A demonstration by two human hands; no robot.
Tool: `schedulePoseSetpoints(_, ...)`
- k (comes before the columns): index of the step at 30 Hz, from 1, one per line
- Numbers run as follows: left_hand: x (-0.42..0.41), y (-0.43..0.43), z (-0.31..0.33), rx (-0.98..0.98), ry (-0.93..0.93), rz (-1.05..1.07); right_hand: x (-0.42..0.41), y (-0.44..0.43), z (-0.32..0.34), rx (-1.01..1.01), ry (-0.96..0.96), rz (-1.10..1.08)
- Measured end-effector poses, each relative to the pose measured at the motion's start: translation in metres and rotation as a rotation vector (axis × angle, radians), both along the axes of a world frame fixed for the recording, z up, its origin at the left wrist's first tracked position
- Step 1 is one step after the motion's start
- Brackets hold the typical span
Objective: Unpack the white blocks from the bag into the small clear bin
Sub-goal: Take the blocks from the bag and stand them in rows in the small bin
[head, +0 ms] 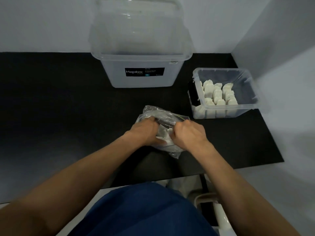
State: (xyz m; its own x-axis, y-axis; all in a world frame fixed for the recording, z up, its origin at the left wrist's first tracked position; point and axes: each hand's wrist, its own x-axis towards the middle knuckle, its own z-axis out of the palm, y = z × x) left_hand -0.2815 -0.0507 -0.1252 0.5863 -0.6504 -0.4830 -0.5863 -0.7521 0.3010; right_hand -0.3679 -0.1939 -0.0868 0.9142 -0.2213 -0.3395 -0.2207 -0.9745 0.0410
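Observation:
A crumpled clear plastic bag (154,111) lies on the black table mat, near its front middle. White blocks (164,133) show through the bag between my hands. My left hand (144,132) grips the bag's left side with curled fingers. My right hand (189,133) grips the bag's right side at its opening. The small clear bin (245,106) stands to the right, beyond my right hand. Several white blocks (218,94) stand in rows inside it, filling its left half.
A large clear bin (141,55) with a black Megabox label stands at the back middle against the white wall. The black mat (59,108) stretches to the left. A wall closes the right side. My blue-clad lap and a white chair part lie below the table's front edge.

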Motion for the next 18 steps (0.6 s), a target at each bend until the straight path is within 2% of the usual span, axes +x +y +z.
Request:
schedulePoseSetpoints(5,-0.004,0.000,-0.005,-0.056,-0.046,-0.009,-0.007,0.002,-0.001,0.003,0.122,-0.011)
schedulePoseSetpoints(13,0.007,0.003,0.005,-0.204,-0.004,-0.054,-0.012,-0.005,-0.009,0.127,0.010,-0.059)
schedulePoseSetpoints(16,0.005,-0.001,0.007,-0.253,-0.132,-0.142,-0.012,-0.005,-0.013,0.164,-0.054,-0.112)
schedulePoseSetpoints(18,0.002,-0.004,0.006,-0.307,-0.224,-0.276,-0.011,-0.005,-0.016,0.167,-0.106,-0.134)
